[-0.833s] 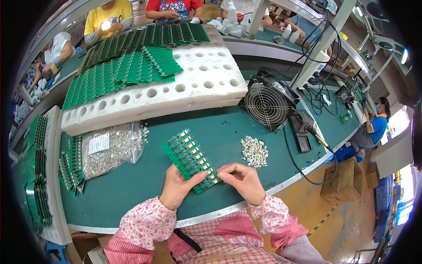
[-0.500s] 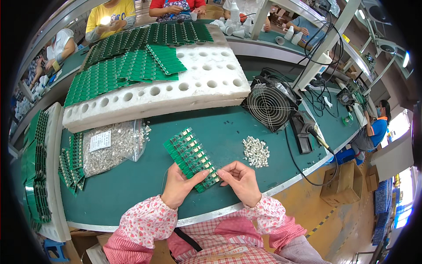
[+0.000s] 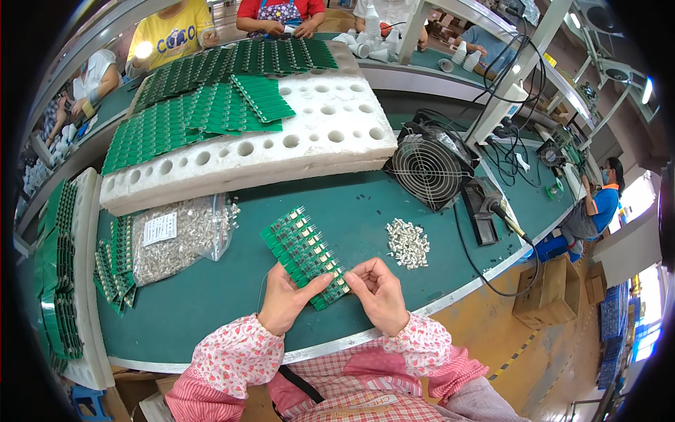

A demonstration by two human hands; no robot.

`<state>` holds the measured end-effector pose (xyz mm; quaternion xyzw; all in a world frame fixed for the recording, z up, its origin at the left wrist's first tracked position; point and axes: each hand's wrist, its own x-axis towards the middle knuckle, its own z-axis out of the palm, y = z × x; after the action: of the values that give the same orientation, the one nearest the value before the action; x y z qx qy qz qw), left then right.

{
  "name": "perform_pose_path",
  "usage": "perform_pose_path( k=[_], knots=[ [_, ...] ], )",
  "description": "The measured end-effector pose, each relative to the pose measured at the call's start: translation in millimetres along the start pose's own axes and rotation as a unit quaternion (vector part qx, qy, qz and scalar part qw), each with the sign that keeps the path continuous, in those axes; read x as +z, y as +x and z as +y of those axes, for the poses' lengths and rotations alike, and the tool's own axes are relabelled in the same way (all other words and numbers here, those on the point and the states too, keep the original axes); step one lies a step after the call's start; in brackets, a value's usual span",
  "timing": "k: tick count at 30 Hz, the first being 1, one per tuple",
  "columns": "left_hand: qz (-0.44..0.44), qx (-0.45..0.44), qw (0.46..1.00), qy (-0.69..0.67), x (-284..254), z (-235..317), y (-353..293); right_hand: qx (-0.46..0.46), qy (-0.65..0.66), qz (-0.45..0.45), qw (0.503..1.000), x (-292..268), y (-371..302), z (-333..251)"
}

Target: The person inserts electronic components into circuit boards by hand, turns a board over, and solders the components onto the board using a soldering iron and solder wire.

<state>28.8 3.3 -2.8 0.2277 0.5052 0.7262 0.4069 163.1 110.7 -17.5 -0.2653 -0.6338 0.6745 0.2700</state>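
Note:
A green circuit board panel [image 3: 304,243] with rows of small white connectors and dark parts is tilted above the green worktop. My left hand [image 3: 283,295] grips its lower left edge, thumb on top. My right hand [image 3: 380,292] is closed at the panel's right edge, thumb and forefinger pinched against the last connectors. Whatever may lie between those fingertips is too small to make out. To the right, a heap of small white connectors [image 3: 408,244] lies on the worktop. A clear plastic bag [image 3: 179,243] full of similar pieces lies on the left.
Behind, a white foam block [image 3: 309,151] with holes carries many green boards [image 3: 162,133]. A second foam block [image 3: 88,281] with boards stands at the left. A black fan [image 3: 430,169] and a soldering iron [image 3: 510,219] are at the right. Co-workers sit across the bench.
My right hand has shifted slightly left and its thumb now presses closer on the panel's edge. The left hand and panel have barely moved.

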Motion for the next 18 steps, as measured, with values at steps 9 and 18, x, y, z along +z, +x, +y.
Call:
perform_pose_path(
  k=[9,18],
  knots=[
    [0.001,-0.009,1.000,-0.011,-3.6,2.2,-1.3,-0.204,-0.339,0.056,0.917,-25.0,8.5,-17.2],
    [0.001,-0.023,1.000,-0.007,-1.0,4.3,-1.6,-0.347,-0.593,0.077,0.723,-73.4,22.9,-19.0]
  ],
)
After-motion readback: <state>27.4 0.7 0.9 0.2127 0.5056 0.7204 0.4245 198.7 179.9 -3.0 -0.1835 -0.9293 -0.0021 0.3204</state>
